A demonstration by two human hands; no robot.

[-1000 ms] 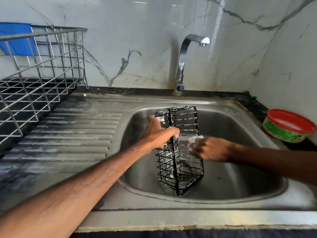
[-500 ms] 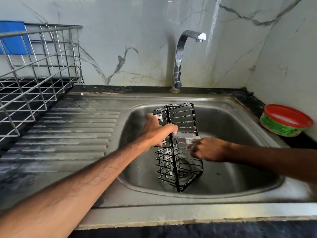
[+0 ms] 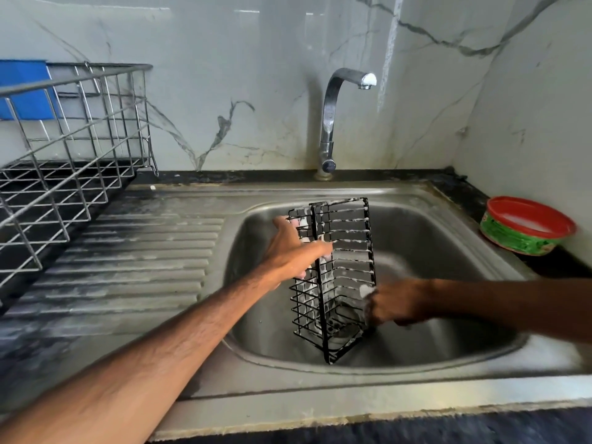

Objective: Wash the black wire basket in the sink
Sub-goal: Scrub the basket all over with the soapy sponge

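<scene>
While upright in the sink [image 3: 416, 362], black wire basket [image 3: 350, 238] in left fingers [image 3: 320, 249], right fingers [image 3: 375, 312] round white pad [image 3: 366, 290]

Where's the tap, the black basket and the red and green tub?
tap [image 3: 327, 123]: head view, on its upright pipe.
black wire basket [image 3: 321, 302]: head view, on its thick corner bar.
red and green tub [image 3: 519, 241]: head view, on its green side.

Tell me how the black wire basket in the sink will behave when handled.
Probably tippy: the black wire basket stands tall on a narrow end in the sink, steadied by the left hand. Likely slippery, since suds coat its wires where the right hand holds a white pad. Seemingly light and stiff: open, thin, straight wires.
</scene>
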